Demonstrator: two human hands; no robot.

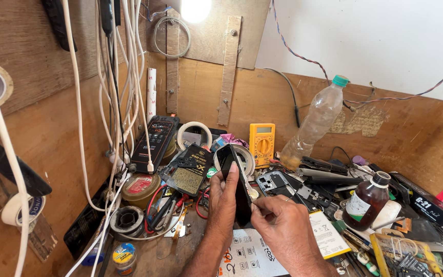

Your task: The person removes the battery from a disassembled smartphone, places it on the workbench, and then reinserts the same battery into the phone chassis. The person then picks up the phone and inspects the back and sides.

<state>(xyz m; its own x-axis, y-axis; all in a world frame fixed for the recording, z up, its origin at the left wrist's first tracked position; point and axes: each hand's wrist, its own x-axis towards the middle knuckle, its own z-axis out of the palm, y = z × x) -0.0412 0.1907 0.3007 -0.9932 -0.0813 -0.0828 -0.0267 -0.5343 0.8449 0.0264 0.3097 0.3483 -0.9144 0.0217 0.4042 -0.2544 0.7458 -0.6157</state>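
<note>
Bright lamp [196, 9] glare above; sharp focus, edges warped.

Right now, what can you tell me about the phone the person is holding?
The black smartphone is a slim, dark, glossy slab, seen nearly edge-on, standing upright and tilted slightly above the cluttered wooden workbench. The left hand grips it from the left side, fingers wrapped around its lower half. The right hand meets its right edge with pinched fingertips at about mid-height. Whether a small tool sits between those fingertips is too small to tell. Its screen side cannot be made out from this angle.
</note>
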